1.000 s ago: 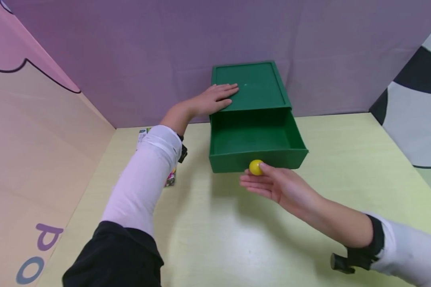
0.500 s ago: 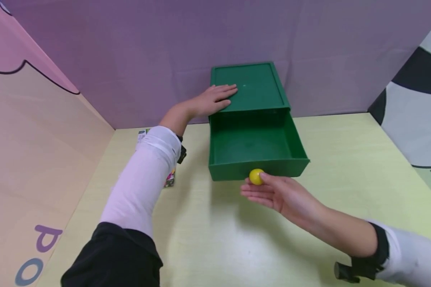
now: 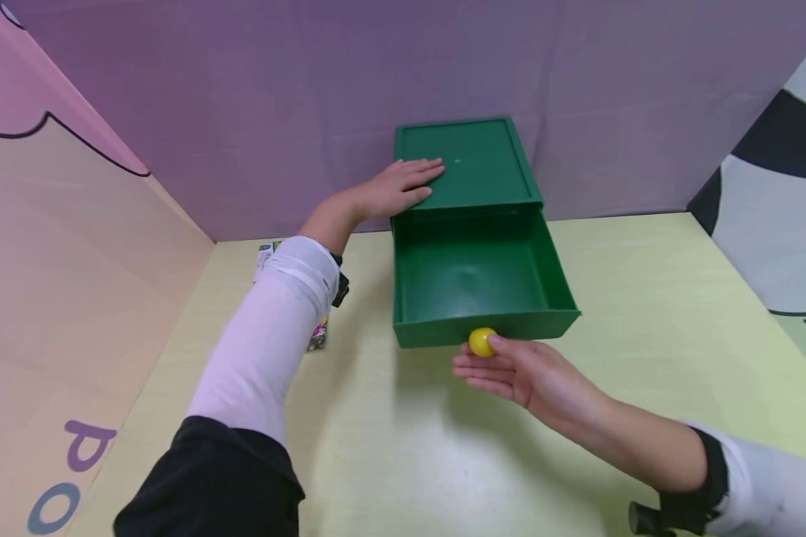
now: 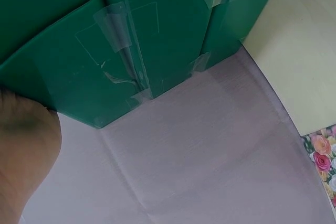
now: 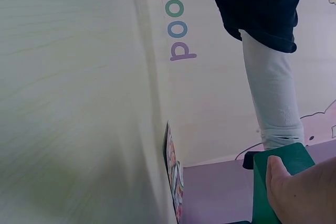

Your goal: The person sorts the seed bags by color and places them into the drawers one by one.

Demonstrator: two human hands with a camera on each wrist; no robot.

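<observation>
Purple fabric backs a pale yellow-green counter (image 3: 403, 447), where a green box (image 3: 466, 160) stands at upper centre of the head view with its drawer (image 3: 477, 280) pulled out toward the viewer and showing a bare green floor. A person's left hand (image 3: 399, 186), reaching in from a white sleeve, lies flat on the box's top near its left edge, fingers straight and together. The right hand (image 3: 517, 369), entering from the lower right, meets the yellow round knob (image 3: 481, 341) on the drawer's front panel at centre frame; thumb and forefinger pinch the knob while the other fingers extend loosely below it. A flower-printed card (image 3: 319, 332) lies on the counter just left of the drawer, partly hidden behind the left forearm. The left wrist view shows the box's taped green side (image 4: 131, 51) against the purple cloth, with the card's roses (image 4: 323, 156) at the lower right. A peach panel with coloured letters (image 3: 74, 470) fills the left side.
</observation>
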